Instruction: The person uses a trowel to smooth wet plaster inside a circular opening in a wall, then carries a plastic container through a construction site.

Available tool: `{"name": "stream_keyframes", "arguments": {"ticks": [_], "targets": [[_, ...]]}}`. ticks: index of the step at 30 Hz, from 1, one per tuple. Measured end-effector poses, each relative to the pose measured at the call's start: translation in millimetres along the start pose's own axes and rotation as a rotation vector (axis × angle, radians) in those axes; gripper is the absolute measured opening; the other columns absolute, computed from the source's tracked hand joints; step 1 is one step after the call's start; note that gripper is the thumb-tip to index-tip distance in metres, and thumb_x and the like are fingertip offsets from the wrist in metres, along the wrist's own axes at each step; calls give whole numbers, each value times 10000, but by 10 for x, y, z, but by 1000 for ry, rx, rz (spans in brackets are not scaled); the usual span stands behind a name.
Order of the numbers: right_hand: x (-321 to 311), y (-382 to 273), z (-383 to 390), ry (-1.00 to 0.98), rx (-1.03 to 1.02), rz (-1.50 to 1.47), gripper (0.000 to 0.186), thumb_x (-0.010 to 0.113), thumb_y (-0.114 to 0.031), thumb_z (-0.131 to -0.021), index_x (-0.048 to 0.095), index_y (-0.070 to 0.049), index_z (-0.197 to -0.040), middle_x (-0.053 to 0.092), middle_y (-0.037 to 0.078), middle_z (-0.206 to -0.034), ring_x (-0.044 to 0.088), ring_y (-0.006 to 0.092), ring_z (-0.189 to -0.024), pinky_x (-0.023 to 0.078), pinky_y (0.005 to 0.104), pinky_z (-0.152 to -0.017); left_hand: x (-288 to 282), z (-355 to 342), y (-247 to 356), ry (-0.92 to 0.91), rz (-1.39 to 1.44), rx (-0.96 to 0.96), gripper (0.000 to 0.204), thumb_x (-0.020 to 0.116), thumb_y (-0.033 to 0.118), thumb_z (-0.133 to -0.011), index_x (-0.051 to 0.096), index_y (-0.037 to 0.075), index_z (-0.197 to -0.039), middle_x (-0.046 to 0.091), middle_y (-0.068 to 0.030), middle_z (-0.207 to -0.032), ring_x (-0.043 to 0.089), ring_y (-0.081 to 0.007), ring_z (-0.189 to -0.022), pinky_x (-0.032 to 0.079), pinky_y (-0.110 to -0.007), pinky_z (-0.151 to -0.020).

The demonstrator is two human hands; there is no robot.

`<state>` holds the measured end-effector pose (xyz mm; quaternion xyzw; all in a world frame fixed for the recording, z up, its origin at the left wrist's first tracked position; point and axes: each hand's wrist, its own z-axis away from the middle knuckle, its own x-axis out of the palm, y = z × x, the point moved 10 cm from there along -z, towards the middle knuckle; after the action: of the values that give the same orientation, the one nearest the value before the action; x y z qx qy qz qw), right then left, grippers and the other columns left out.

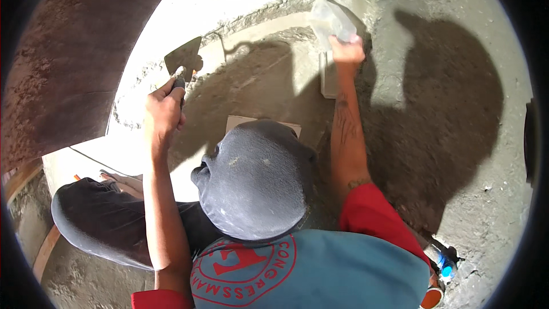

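My left hand point(164, 109) grips the handle of a trowel point(180, 54), its flat metal blade angled up against the sunlit plaster. My right hand point(347, 51) is closed on a translucent, irregular plastic container point(329, 18) at the upper right. Beneath that hand stands a pale rectangular container point(326, 83), partly hidden by my wrist. A pale flat board point(240, 121) lies on the floor, mostly hidden behind my raised grey-trousered knee point(251, 177).
A curved cement wall point(469, 46) with my shadow rises at the right. A dark brown surface point(68, 63) overhangs at the left, above wooden edges point(44, 252). A rough ledge point(263, 23) crosses the back. A small blue item point(447, 269) lies at lower right.
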<state>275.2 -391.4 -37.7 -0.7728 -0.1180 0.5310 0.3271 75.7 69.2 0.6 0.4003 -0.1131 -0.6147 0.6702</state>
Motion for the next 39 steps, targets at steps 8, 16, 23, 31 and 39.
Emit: {"name": "stream_keyframes", "arguments": {"ticks": [8, 16, 23, 31, 39], "targets": [[555, -267, -226, -52, -139, 324, 660, 824, -295, -613, 558, 44, -1113, 624, 271, -1092, 617, 412, -1044, 508, 446, -917, -54, 5, -53, -1, 11, -19, 468, 543, 138, -885, 562, 2, -1333, 536, -31, -684, 448, -88, -423, 358, -252, -374], [621, -74, 46, -91, -6, 260, 725, 849, -330, -585, 572, 1, -1168, 650, 249, -1106, 632, 393, -1044, 512, 436, -920, -53, 1, -84, 34, 10, -36, 439, 534, 131, -880, 598, 11, -1298, 521, -29, -666, 450, -90, -415, 356, -255, -372], [794, -361, 360, -246, 18, 187, 683, 860, -324, -572, 600, 0, -1115, 677, 234, -1040, 660, 377, -993, 531, 424, -894, -37, 5, -26, -14, 1, -18, 355, 530, 132, -887, 652, -9, -1190, 537, -32, -668, 449, -85, -413, 349, -252, -367], [1195, -593, 835, -434, 33, 52, 587, 856, -300, -577, 644, 31, -1013, 702, 197, -942, 683, 335, -924, 542, 399, -838, -115, 59, 2, 35, 14, -19, 388, 538, 132, -889, 632, 4, -1243, 539, -30, -676, 444, -81, -422, 356, -253, -374], [1465, -193, 1050, -759, 547, -794, 135, 730, -115, -834, 650, -10, -859, 619, 48, -742, 573, 133, -630, 487, 263, -586, -123, 26, -28, 31, 34, -33, 378, 539, 131, -887, 638, 7, -1231, 537, -27, -679, 442, -80, -427, 352, -250, -374]]}}
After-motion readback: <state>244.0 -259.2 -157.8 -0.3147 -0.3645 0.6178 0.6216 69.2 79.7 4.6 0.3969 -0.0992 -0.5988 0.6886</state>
